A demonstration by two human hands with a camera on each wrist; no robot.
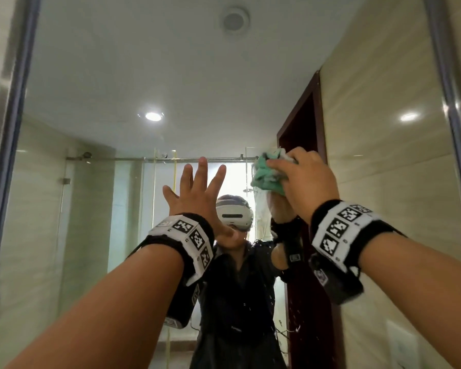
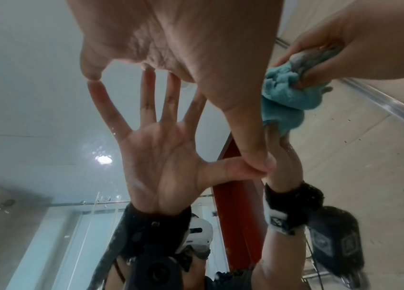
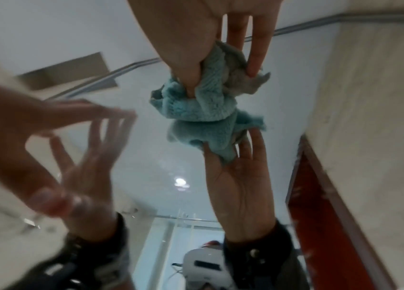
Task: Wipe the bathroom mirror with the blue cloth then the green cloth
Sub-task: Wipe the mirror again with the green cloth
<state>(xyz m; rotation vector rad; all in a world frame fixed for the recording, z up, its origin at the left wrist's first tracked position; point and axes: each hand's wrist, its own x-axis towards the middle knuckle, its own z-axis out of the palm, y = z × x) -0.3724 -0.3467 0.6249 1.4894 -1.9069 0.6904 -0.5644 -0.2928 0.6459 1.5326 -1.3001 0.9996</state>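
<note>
Bathroom tiles and a white ceiling fill the mirror [image 1: 96, 83] in front of me, along with a glass shower screen [image 1: 133, 209] and a dark red door [image 1: 304, 134] reflected behind my own figure. Water drops speckle the lower glass.

My left hand [image 1: 197, 193] is raised with its fingers straight and spread wide; in the left wrist view my thumb tip and little fingertip meet their own reflections, so they touch the glass.

My right hand [image 1: 304, 179] is just beside it, a little higher, with fingers and thumb curled round the bunched green cloth [image 1: 268, 174], pushing it against the mirror. In the right wrist view the wad [image 3: 203, 102] meets its own reflection on the glass, with my thumb dug into its folds. It looks more teal there.
</note>
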